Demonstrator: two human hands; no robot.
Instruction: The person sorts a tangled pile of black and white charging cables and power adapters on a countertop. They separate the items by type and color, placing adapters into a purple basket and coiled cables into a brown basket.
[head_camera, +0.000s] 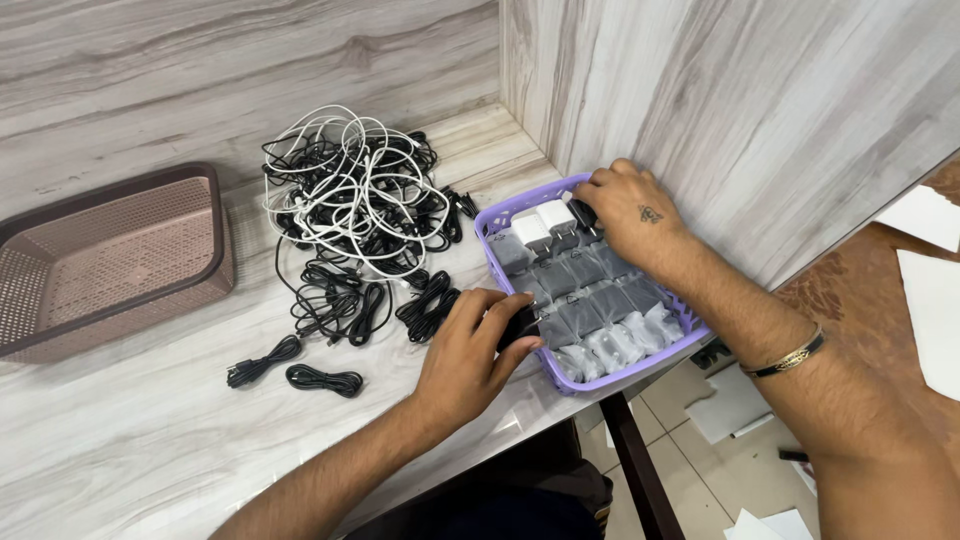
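Black charger (583, 213) under right hand (632, 215), in purple basket (640, 366).

Both forearms are bare, with no sleeves in view, and carry dark hair along their length. The right hand (632, 215) bears a small dark tattoo on its back, toward the 2 o'clock side of the knuckles. A thin metal bangle (790, 355), gold-toned with a dark band, circles the right wrist. The left hand (470, 350) wears no ring, watch or band. At 6 o'clock, dark clothing (520, 500) shows on the person's lap.
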